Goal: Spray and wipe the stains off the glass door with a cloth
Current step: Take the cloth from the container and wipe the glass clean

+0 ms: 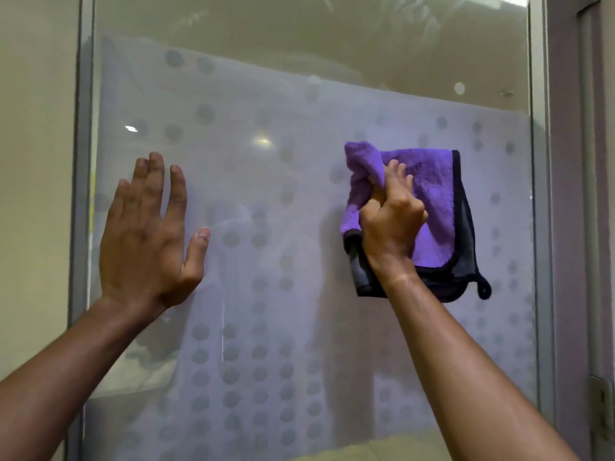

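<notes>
The glass door [266, 201] fills the view, with a frosted panel of grey dots over most of it and clear glass above. My right hand [391, 224] grips a purple cloth [436, 181] with a black edge and presses it against the glass at the right. My left hand [149, 234] is flat against the glass at the left, fingers spread, holding nothing. No spray bottle is in view.
A grey metal frame [81, 194] runs down the door's left side, with a beige wall beyond it. Another frame strip [540, 194] and a purple-grey door jamb [572, 227] stand at the right, with a hinge [602, 407] low down.
</notes>
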`<state>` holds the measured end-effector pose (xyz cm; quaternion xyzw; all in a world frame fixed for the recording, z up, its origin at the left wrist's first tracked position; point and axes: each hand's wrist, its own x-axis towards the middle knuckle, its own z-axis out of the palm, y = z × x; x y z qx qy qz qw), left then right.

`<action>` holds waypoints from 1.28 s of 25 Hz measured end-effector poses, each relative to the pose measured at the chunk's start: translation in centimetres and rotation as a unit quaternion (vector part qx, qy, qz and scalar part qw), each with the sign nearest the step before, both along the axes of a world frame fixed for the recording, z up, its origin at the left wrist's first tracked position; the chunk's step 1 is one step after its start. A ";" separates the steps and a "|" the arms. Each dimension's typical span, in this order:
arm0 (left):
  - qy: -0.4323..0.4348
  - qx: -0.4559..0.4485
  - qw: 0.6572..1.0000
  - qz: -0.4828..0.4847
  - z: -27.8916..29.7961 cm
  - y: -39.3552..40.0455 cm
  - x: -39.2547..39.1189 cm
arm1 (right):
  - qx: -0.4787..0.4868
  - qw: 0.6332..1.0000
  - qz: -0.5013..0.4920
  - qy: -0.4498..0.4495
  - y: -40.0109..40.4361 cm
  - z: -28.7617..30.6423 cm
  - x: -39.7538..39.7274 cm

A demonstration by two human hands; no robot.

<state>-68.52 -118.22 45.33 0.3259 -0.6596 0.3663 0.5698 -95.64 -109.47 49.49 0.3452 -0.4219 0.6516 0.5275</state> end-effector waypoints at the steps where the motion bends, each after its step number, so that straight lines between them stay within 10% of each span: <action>1: -0.001 -0.001 1.000 0.002 0.0 0.0 0.0 | 0.008 1.000 0.002 0.017 -0.3 0.1 1.0; 7: -0.008 0.009 1.000 0.001 0.0 -0.6 0.2 | 0.055 0.980 0.015 0.193 -0.7 -1.3 2.8; 15: -0.008 0.007 1.000 -0.015 0.0 -0.5 0.1 | 0.002 0.991 -0.019 -0.133 3.2 -4.6 -8.2; 26: -0.007 0.018 1.000 -0.010 -0.2 -0.9 0.1 | 0.080 0.980 0.015 0.183 -1.0 -7.5 2.7; 32: -0.005 0.013 1.000 -0.010 -0.1 -0.7 0.3 | 0.044 0.995 -0.002 0.088 0.1 -6.5 -1.0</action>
